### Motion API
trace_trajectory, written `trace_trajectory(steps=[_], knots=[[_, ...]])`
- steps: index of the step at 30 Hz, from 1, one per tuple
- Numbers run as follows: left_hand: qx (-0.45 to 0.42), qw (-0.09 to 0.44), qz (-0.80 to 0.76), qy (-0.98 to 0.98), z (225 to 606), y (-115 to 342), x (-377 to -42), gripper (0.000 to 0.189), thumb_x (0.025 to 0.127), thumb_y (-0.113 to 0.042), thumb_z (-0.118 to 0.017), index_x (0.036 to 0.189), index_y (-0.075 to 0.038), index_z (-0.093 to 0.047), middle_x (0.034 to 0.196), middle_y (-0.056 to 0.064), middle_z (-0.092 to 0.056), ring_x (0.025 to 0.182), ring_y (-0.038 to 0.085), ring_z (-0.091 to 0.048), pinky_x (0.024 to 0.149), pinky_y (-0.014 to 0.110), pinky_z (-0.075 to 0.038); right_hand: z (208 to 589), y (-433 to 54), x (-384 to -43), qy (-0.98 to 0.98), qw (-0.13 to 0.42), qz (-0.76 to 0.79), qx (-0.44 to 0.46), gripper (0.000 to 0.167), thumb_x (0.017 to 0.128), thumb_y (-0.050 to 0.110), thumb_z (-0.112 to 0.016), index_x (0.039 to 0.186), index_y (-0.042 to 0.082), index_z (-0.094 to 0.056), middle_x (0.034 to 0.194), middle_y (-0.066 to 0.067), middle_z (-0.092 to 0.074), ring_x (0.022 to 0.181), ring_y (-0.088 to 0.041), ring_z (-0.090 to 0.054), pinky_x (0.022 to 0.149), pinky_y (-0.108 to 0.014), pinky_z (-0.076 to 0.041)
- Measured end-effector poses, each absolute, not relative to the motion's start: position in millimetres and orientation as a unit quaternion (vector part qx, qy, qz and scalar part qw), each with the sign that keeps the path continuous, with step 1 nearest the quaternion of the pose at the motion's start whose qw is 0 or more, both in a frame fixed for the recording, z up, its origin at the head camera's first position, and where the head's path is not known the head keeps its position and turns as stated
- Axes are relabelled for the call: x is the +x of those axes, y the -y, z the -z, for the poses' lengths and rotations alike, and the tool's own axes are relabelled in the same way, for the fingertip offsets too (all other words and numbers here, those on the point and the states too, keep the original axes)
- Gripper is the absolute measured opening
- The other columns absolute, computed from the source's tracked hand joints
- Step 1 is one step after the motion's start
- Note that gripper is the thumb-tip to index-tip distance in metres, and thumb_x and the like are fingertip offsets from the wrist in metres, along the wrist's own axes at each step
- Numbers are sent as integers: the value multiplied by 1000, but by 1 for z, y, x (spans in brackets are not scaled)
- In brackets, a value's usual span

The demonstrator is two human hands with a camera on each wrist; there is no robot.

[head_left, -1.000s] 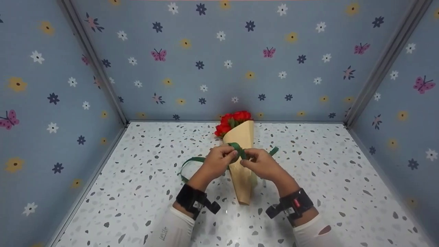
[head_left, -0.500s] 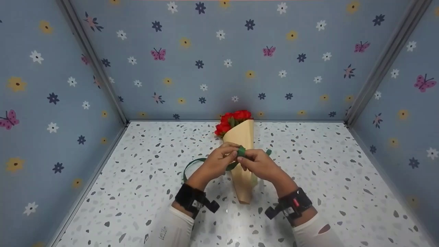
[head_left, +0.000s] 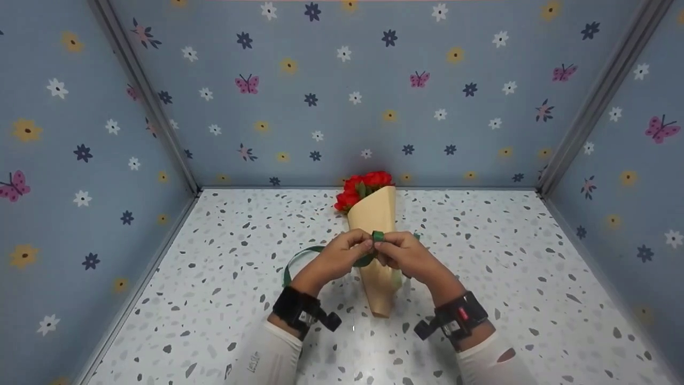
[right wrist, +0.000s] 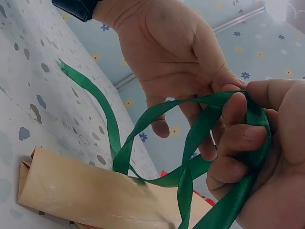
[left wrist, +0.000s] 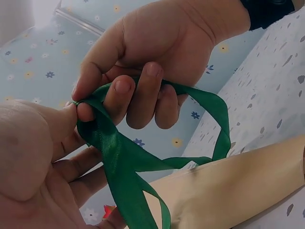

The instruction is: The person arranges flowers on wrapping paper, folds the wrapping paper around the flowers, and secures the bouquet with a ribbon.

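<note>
- Nearest, white sleeves [head_left: 270,353] are seen on both forearms; a black camera band [head_left: 460,319] is worn at each wrist.
- Ribbon [head_left: 378,236], green: held between the two hands, over the middle of the wrap; a small loop is raised at the fingertips.
- Left hand [head_left: 337,255]: ribbon pinched between thumb and forefinger, tips closed together; the other fingers are held loosely apart.
- Right hand [head_left: 410,256]: ribbon pinched at thumb and forefinger, close to the left fingertips; the remaining fingers are curled in, with ribbon run across them.
- A slack bend of ribbon is seen beside the left forearm; a loose end is seen past the right hand. Whether the wrap is fully encircled cannot be told.
- Wrap [head_left: 372,213], tan: laid on the speckled table [head_left: 214,299] beneath the hands, narrow end towards the person.
- Flowers [head_left: 368,187], red: seen at the wrap's far, open end, near the back wall.
- Back wall [head_left: 331,75], blue: patterned with blooms and butterflies.
</note>
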State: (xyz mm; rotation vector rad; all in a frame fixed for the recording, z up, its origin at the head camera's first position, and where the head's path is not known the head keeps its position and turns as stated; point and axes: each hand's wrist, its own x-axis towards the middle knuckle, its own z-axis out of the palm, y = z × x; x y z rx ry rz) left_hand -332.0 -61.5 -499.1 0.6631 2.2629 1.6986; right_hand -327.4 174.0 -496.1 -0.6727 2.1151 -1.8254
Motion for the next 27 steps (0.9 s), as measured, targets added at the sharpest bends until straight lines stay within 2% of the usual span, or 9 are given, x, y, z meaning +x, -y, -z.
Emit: trace_trajectory(steps=[4,6,9,16,21,27], knots=[[208,98,-591,-773,496,61,-330,21,118,-30,-64,112,-10,-68,111,2,-71,106,17,-65,95,37,-58,495,-174,-328,-729,128,633,-226,39,119,18,-55,112,-17,-72,77,3,-63,63,-9,-47,59,-24,-40],[201,84,-596,-773,495,60,-329,20,118,-30,-65,110,-11,-66,104,1,-69,98,17,-64,84,34,-57,494,-174,-328,-730,129,634,-220,39,119,18,-54,114,-16,-72,78,3,-64,62,-9,-48,59,-25,-40],[194,64,-596,-776,490,60,-326,21,116,-32,-68,110,-12,-68,99,3,-71,91,17,-65,74,33,-57,494,-174,-327,-724,132,645,-205,38,119,19,-53,112,-13,-72,77,2,-64,62,-9,-49,59,-26,-41],[209,11,-543,-813,480,59,-319,17,111,-30,-75,104,-15,-77,91,0,-70,83,14,-61,75,32,-54,494,-174,-327,-698,141,677,-188,35,120,23,-52,101,8,-77,74,4,-64,62,-8,-53,59,-24,-45],[219,0,-504,-835,474,59,-314,18,111,-31,-76,102,-16,-79,85,-6,-64,79,11,-57,73,31,-51,494,-172,-327,-720,128,660,-174,31,120,27,-60,101,12,-79,73,4,-64,61,-9,-56,55,-24,-46],[241,31,-493,-835,459,71,-308,44,116,-36,-68,91,0,-75,73,-5,-55,67,12,-51,64,29,-45,490,-174,-330,-716,126,680,-95,27,117,24,-64,97,10,-74,77,2,-65,66,-13,-57,60,-27,-50]])
